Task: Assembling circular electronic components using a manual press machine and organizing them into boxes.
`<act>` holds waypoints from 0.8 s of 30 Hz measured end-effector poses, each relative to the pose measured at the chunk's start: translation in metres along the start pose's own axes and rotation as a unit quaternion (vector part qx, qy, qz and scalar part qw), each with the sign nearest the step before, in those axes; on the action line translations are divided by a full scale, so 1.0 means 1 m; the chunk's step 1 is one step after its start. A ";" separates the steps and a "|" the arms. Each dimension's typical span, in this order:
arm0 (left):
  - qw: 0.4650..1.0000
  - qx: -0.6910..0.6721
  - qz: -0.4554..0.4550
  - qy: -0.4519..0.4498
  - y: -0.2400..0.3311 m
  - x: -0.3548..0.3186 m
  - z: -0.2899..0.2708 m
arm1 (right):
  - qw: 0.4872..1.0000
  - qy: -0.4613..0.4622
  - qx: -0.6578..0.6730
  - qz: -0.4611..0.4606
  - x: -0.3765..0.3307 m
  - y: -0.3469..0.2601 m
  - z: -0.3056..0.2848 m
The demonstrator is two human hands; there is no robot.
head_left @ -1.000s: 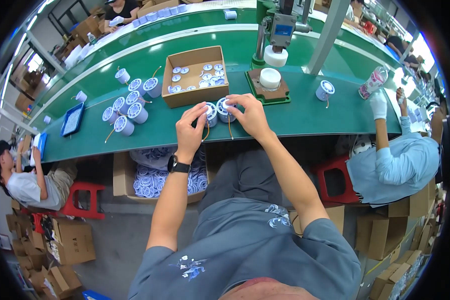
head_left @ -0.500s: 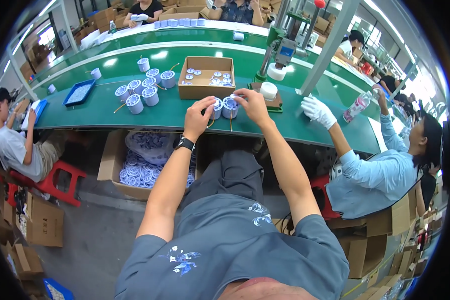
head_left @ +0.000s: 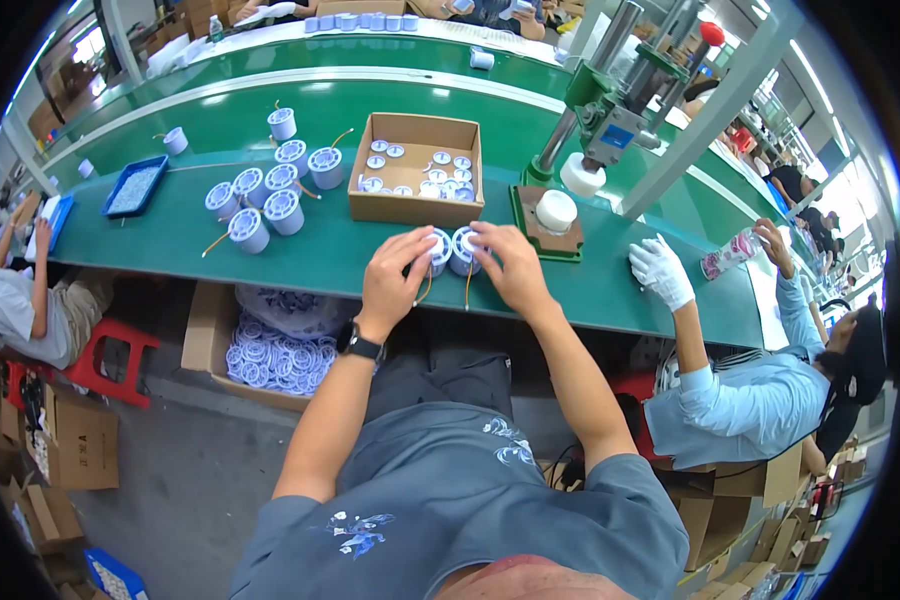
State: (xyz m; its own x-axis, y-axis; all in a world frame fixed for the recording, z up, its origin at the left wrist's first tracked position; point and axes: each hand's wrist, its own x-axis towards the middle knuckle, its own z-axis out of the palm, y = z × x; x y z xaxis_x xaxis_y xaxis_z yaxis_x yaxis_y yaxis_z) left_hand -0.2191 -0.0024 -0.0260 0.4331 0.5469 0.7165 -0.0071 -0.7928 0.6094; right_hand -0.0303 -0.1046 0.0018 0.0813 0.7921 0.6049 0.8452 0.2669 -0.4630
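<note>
Two pale lavender cylindrical housings stand side by side at the table's near edge, the left housing [head_left: 437, 262] and the right housing [head_left: 462, 264], each with an orange wire hanging down. My left hand [head_left: 396, 282] has its fingers closed at the top of the left one, over a small white round piece [head_left: 438, 246]. At the top of the right one, my right hand [head_left: 513, 268] pinches a similar white piece [head_left: 468, 241]. My fingers partly cover both tops. Just beyond, a cardboard box [head_left: 415, 208] holds several small white discs.
Several more housings [head_left: 283, 211] stand left of the box, near a blue tray [head_left: 136, 188] of small clear parts. A green hand press [head_left: 580, 150] stands right, beside a co-worker's gloved hand [head_left: 661, 273] and a bottle [head_left: 728, 254]. Under the table sits a carton [head_left: 202, 335] of white rings.
The view has shifted, tilting toward the table. My hands stay at the two housings, the left fingers now over the left top. The co-worker's gloved hand rests lower on the table.
</note>
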 end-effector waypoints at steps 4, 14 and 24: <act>0.999 0.026 -0.007 -0.025 0.003 -0.001 -0.003 | 1.000 -0.019 -0.012 0.002 -0.005 -0.008 -0.002; 0.998 0.053 -0.025 -0.007 0.017 0.050 -0.038 | 0.997 -0.037 -0.052 0.034 0.035 -0.012 -0.036; 0.863 0.378 0.062 -0.330 -0.154 0.188 0.016 | 0.923 -0.246 -0.297 -0.008 0.190 0.096 0.088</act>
State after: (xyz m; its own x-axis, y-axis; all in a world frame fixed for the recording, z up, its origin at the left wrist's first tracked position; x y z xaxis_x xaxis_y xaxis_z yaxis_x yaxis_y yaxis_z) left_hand -0.1219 0.2180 0.0096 0.8921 0.3703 0.2589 0.3911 -0.9198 -0.0321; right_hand 0.0198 0.1198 0.0153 -0.0598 0.9831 0.1731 0.9965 0.0487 0.0676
